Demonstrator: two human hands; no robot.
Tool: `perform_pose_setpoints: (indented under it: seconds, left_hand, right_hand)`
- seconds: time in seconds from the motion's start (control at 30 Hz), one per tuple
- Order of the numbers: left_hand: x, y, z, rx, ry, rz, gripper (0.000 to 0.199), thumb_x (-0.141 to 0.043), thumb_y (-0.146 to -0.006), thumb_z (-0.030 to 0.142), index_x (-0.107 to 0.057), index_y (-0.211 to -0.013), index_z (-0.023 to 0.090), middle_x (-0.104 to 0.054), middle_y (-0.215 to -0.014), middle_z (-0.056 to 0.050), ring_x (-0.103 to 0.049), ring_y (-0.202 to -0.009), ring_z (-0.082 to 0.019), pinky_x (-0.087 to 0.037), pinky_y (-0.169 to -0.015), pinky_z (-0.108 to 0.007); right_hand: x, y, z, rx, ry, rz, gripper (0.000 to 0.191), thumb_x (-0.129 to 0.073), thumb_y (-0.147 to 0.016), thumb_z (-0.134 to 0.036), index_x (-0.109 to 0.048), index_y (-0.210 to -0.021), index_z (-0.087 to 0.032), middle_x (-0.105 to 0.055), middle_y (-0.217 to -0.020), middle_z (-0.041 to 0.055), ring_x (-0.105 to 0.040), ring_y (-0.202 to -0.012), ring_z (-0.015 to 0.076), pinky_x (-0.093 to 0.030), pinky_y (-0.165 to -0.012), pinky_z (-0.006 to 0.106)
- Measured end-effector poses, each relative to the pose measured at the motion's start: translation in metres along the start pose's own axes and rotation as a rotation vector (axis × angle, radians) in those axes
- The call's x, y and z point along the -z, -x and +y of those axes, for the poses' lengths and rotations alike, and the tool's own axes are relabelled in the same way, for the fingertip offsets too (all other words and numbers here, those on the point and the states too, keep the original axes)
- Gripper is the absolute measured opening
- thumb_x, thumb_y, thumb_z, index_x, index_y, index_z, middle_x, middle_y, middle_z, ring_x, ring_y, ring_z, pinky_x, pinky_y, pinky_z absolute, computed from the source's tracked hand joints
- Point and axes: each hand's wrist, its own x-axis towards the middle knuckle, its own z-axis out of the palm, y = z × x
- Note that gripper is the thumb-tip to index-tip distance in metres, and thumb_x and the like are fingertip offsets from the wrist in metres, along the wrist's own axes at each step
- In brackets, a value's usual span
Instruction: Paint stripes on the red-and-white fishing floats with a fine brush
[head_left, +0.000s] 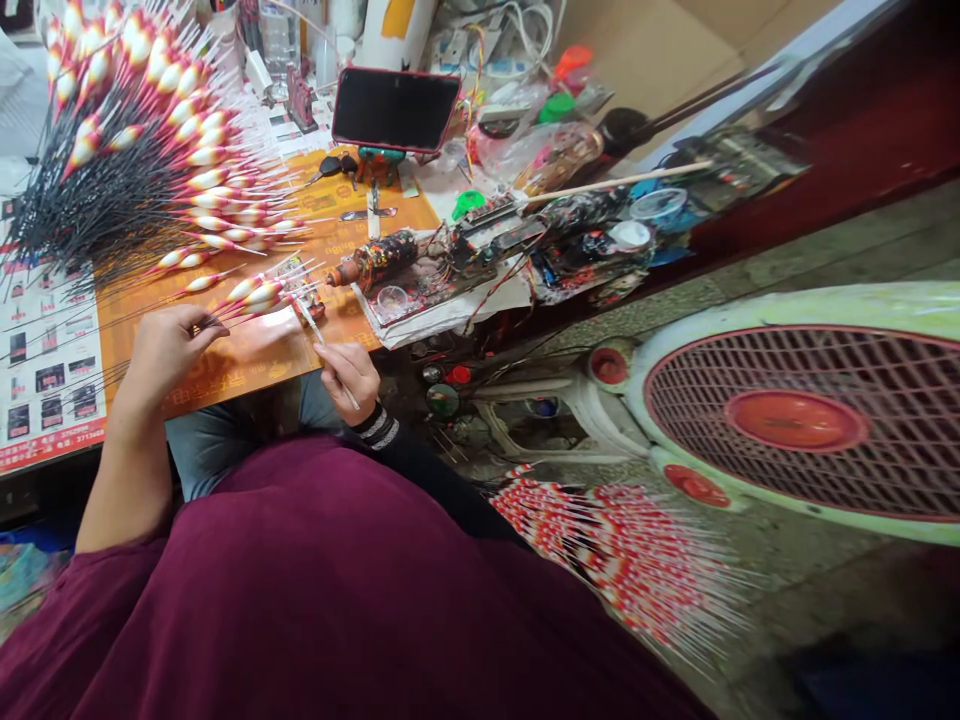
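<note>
Pinched in my left hand (169, 350) are the thin dark stems of several red, yellow and white floats (259, 294), whose pale tips point right. My right hand (351, 380) grips a thin white brush-like stick (319, 330), its upper end near a small paint-stained item (309, 306) on the orange mat (225, 370). Just right of the held floats, a paint-spattered cylindrical motor (379, 258) lies on its side. A large pile of similar floats (202, 155) with black stems spreads over the table's left and back.
A red-framed phone (396, 110) stands at the back. Stained tools and a small clear cup (392, 300) lie to the right. Beyond the table edge are a large fan (795, 420) and more red-and-white floats (637, 560) lower down.
</note>
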Motion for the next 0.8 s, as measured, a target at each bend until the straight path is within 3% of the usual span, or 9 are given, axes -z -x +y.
perform_pose_setpoints:
  seconds: [0.27, 0.4, 0.53, 0.63, 0.8]
  left_hand:
    - [0.003, -0.003, -0.002, -0.106, -0.045, -0.013, 0.019, -0.068, -0.097, 0.036, -0.077, -0.091, 0.020, -0.076, -0.090, -0.007, -0.067, -0.082, -0.022, -0.046, -0.075, -0.032]
    - [0.022, 0.002, -0.017, -0.124, -0.104, 0.030, 0.022, -0.061, -0.102, 0.035, -0.075, -0.095, 0.020, -0.074, -0.096, -0.009, -0.066, -0.087, -0.023, -0.046, -0.077, -0.034]
    - [0.050, 0.008, -0.040, -0.103, -0.340, 0.126, 0.029, -0.049, -0.109, 0.034, -0.069, -0.093, 0.021, -0.068, -0.101, -0.011, -0.063, -0.102, -0.028, -0.046, -0.086, -0.038]
    - [0.062, 0.007, -0.057, -0.114, -0.482, 0.071, 0.034, -0.043, -0.111, 0.035, -0.067, -0.092, 0.021, -0.064, -0.101, -0.013, -0.060, -0.108, -0.030, -0.045, -0.091, -0.040]
    - [0.057, 0.001, -0.076, -0.002, -0.597, -0.067, 0.041, -0.035, -0.109, 0.031, -0.072, -0.122, 0.021, -0.065, -0.127, -0.018, -0.063, -0.096, -0.030, -0.040, -0.071, -0.039]
  right_hand:
    - [0.003, 0.002, 0.002, 0.023, -0.024, 0.053, 0.037, -0.055, -0.103, -0.021, -0.074, -0.134, -0.027, -0.083, -0.110, 0.0074, -0.078, -0.098, 0.0225, -0.068, -0.090, 0.043]
    - [0.006, 0.004, 0.003, 0.031, -0.045, 0.040, 0.037, -0.056, -0.101, -0.019, -0.075, -0.131, -0.026, -0.083, -0.107, 0.0074, -0.079, -0.095, 0.0225, -0.068, -0.087, 0.042]
    - [0.007, 0.002, 0.001, 0.047, -0.069, 0.037, 0.038, -0.057, -0.100, -0.018, -0.074, -0.133, -0.027, -0.083, -0.107, 0.0071, -0.079, -0.096, 0.0224, -0.068, -0.087, 0.042]
    - [0.007, -0.001, -0.003, 0.068, -0.075, 0.058, 0.042, -0.057, -0.099, -0.015, -0.073, -0.135, -0.028, -0.083, -0.108, 0.0067, -0.079, -0.096, 0.0220, -0.068, -0.087, 0.041]
    - [0.006, 0.000, -0.002, 0.058, -0.045, 0.062, 0.038, -0.057, -0.099, -0.016, -0.075, -0.131, -0.027, -0.082, -0.105, 0.0064, -0.078, -0.093, 0.0218, -0.068, -0.085, 0.041]
